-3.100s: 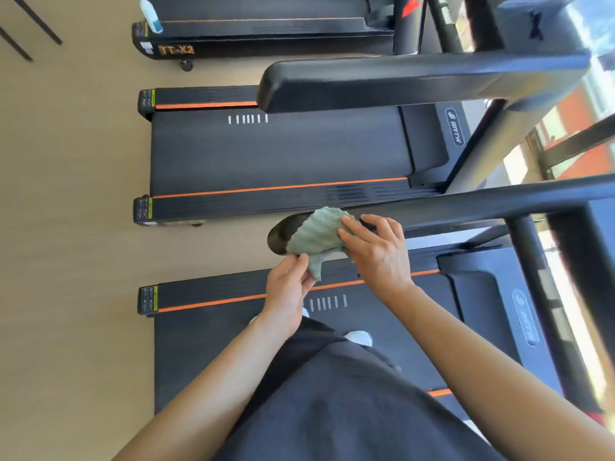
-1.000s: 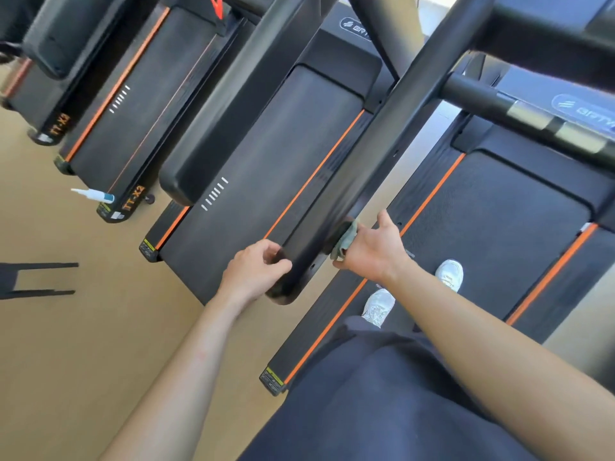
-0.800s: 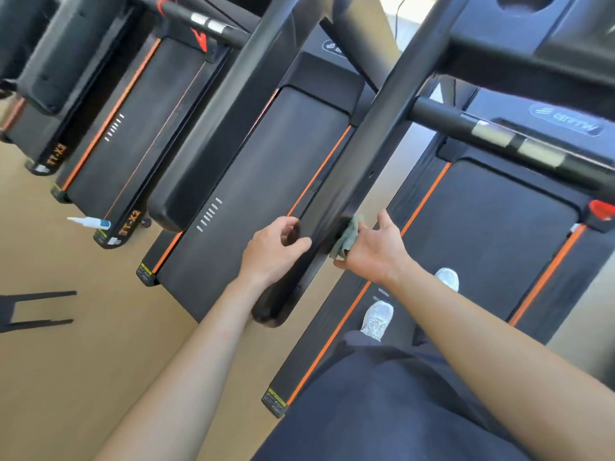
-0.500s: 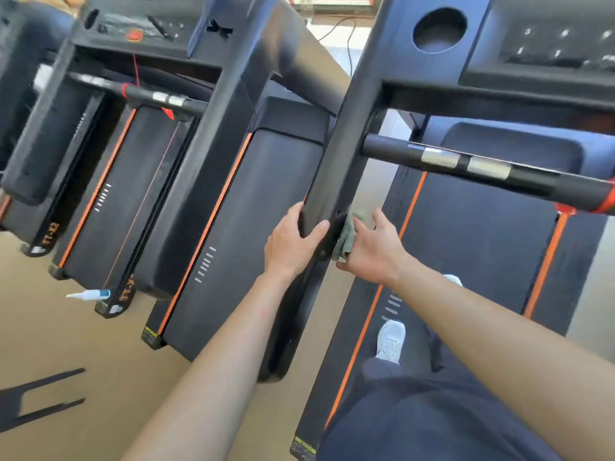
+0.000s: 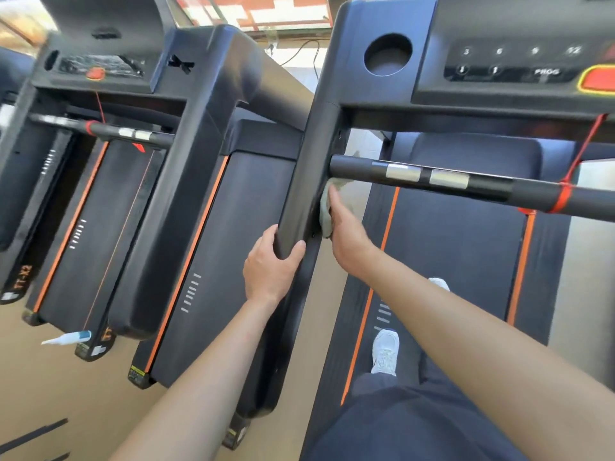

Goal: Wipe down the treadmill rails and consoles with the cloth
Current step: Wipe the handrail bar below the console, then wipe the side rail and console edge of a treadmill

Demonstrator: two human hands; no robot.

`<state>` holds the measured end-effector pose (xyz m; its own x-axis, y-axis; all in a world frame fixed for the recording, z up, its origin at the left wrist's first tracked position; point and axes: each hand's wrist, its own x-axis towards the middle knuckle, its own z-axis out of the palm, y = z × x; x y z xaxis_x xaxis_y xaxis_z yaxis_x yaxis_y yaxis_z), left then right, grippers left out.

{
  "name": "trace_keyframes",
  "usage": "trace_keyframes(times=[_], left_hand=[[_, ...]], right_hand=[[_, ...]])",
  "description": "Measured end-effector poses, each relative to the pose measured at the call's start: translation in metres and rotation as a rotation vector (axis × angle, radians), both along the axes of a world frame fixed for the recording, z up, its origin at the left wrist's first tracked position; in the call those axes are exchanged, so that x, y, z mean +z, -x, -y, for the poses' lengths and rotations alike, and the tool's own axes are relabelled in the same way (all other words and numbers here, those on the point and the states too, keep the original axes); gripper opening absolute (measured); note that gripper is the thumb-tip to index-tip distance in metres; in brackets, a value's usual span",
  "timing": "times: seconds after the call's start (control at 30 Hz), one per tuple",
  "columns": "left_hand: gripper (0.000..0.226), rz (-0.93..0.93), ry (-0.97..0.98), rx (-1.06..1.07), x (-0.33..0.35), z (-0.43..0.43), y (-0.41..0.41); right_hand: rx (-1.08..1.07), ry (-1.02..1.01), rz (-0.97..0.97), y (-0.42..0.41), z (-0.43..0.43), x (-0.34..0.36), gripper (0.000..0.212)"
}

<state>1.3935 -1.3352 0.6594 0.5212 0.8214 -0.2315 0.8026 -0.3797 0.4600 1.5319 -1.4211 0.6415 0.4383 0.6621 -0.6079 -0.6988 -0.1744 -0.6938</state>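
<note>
I stand on a black treadmill with orange stripes. Its left side rail (image 5: 311, 161) runs from the console (image 5: 506, 58) down towards me. My left hand (image 5: 271, 266) grips this rail from the outside, thumb over the top. My right hand (image 5: 347, 232) holds a green cloth (image 5: 326, 211) against the rail's inner side, just below the joint with the crossbar handle (image 5: 466, 183). The right hand's fingers are mostly hidden behind the cloth and rail.
More treadmills stand in a row to the left, the nearest with its own rail (image 5: 173, 201) and console (image 5: 100, 66). A spray bottle (image 5: 68, 337) lies on the wooden floor at the left. A red safety cord (image 5: 577, 161) hangs over the crossbar.
Both hands have slid up the left rail towards the console, the right hand carrying the cloth along the inner side. My view has lifted and now takes in the consoles.
</note>
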Motion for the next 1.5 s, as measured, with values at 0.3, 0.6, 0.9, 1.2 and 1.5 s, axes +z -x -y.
trace_keyframes(times=[0.3, 0.6, 0.9, 1.2, 1.5], left_hand=[[0.072, 0.015, -0.015, -0.014, 0.0, -0.001, 0.002], [0.065, 0.002, -0.028, 0.024, 0.007, 0.003, 0.0], [0.074, -0.054, -0.034, 0.097, 0.021, 0.01, -0.008], [0.07, -0.143, -0.005, 0.13, 0.032, 0.015, -0.015], [0.058, -0.209, 0.002, 0.205, 0.027, 0.005, -0.047]], right_hand=[[0.302, -0.053, 0.734, 0.024, 0.006, -0.011, 0.059], [0.68, 0.367, 1.661, -0.072, -0.032, 0.008, 0.055], [0.769, 0.424, 1.805, -0.174, -0.067, 0.021, 0.053], [0.875, 0.309, 1.805, -0.171, -0.047, 0.021, 0.057], [0.911, 0.394, 1.889, -0.213, -0.04, 0.029, 0.059]])
